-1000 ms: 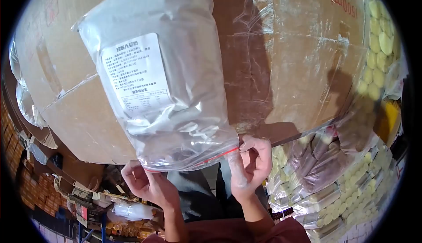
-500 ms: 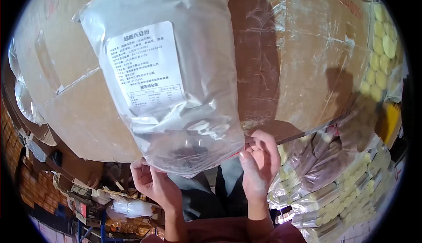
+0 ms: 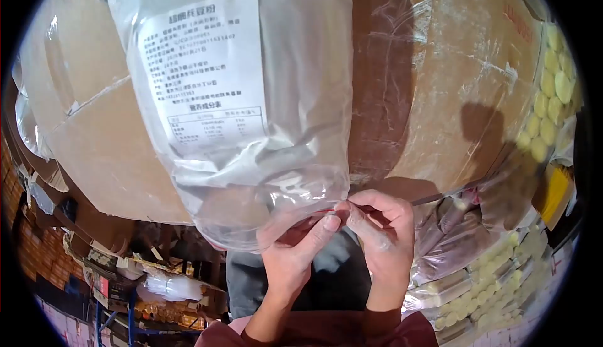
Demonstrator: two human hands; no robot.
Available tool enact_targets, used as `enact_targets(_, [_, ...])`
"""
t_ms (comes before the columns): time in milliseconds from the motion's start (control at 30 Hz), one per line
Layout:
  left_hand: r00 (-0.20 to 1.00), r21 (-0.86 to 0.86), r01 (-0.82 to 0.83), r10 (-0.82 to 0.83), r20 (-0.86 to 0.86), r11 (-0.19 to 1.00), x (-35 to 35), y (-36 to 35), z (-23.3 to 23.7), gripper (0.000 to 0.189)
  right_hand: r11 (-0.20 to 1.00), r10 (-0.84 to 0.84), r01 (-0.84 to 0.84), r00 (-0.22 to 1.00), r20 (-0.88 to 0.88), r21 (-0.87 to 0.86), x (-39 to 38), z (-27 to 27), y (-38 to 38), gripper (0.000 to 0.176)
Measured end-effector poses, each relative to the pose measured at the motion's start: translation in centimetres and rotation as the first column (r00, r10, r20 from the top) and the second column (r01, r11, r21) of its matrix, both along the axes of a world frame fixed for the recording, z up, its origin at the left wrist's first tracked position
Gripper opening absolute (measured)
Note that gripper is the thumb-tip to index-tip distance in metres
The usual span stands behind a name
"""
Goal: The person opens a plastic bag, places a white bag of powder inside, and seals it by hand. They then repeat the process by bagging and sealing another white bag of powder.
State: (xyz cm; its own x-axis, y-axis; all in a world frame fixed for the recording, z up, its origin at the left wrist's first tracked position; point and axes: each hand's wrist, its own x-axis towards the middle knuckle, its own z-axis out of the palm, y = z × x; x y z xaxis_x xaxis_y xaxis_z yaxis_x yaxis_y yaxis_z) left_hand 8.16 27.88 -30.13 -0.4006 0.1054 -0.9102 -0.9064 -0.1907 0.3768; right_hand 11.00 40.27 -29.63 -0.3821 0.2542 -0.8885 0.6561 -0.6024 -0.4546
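A large clear plastic bag of pale powder (image 3: 301,64) lies on a cardboard box, its near end hanging slightly over the box's front edge. A white printed label (image 3: 204,74) is stuck to its upper face. The near end of the bag is see-through film with a thin red strip along its edge. My left hand (image 3: 292,240) pinches that edge, thumb against the bent fingers. Close beside it, my right hand (image 3: 386,234) grips the same edge at the bag's right corner, the thumbs almost touching. Film partly covers my left fingers.
Under the bag is the wide cardboard box (image 3: 458,89), creased and taped. Clear packs of round yellowish pieces (image 3: 477,297) are stacked at the right. A purplish plastic-wrapped bundle (image 3: 449,240) lies among them. At lower left are a blue metal frame (image 3: 132,315) and a white plastic bundle (image 3: 173,287).
My left hand has moved right along the bag's edge, from the left corner to beside my right hand. In view, the bag sits somewhat higher, and its near edge is now gathered between both hands.
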Motion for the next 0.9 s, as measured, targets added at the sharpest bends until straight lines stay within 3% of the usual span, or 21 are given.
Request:
enact_targets(167, [0.996,-0.038,-0.086,0.087,0.013,0.996,0.1,0.8,-0.3,0.019,0.961,0.179,-0.202,0.975,0.132,0.189,-1.1,1.1,0.2,0.012])
enact_targets(300, [0.983,-0.003,-0.179,0.179,0.049,0.984,1.2,1.4,-0.7,0.018,0.865,0.324,-0.346,0.938,0.122,0.364,-0.9,1.1,0.3,0.011])
enact_targets(500, [0.981,-0.051,-0.185,0.188,0.053,0.981,0.8,2.4,-0.5,0.018,0.940,0.224,-0.253,0.964,0.144,0.227,-1.1,1.3,1.1,0.009])
enact_targets(800, [0.985,-0.042,-0.170,0.170,0.006,0.985,1.1,1.5,-0.9,0.019,0.948,0.136,-0.147,0.989,0.060,0.281,-0.6,0.6,0.1,0.009])
enact_targets(833, [0.973,-0.055,-0.230,0.231,0.023,0.972,1.1,2.0,-0.9,0.020,0.953,0.127,-0.143,0.989,0.075,0.267,-0.7,0.6,0.0,0.009])
enact_targets(900, [0.983,-0.012,-0.185,0.185,0.003,0.983,1.5,1.6,-1.3,0.023,0.963,0.110,-0.132,0.988,0.103,0.235,-0.7,0.4,0.1,0.009])
